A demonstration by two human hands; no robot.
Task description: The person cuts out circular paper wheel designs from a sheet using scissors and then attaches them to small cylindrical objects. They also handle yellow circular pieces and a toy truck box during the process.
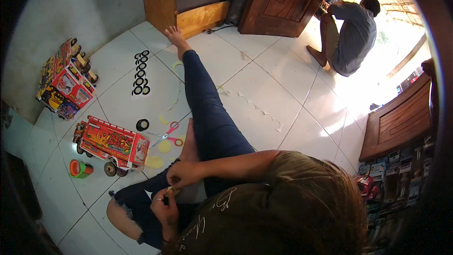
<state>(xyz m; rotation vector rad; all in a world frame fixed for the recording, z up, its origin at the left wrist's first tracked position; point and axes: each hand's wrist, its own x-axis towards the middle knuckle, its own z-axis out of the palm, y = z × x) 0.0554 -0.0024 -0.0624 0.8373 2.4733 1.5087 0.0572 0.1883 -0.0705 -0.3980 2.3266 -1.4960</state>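
My left hand (165, 209), a ring on one finger, is closed over my bent leg and pinches a small yellowish piece (173, 190). Fingers of my right hand (185, 174) are closed on the same piece from above, so the two hands meet; its exact shape is mostly hidden. Beside my foot lie pink-handled scissors (171, 137), blades apart. Near them are a round yellow disc (164, 147) and a larger yellow piece (154, 162). A red toy truck (113, 144) lies left of these, with a loose black wheel (142, 124) close by.
Several small black wheels (140, 73) stand in rows on the tiled floor. A second toy truck (66, 82) leans near the wall. A red-and-green cup (81, 169) sits by the first truck. Thin curled offcuts (255, 105) lie beyond my leg. Another person (351, 35) squats by the doorway.
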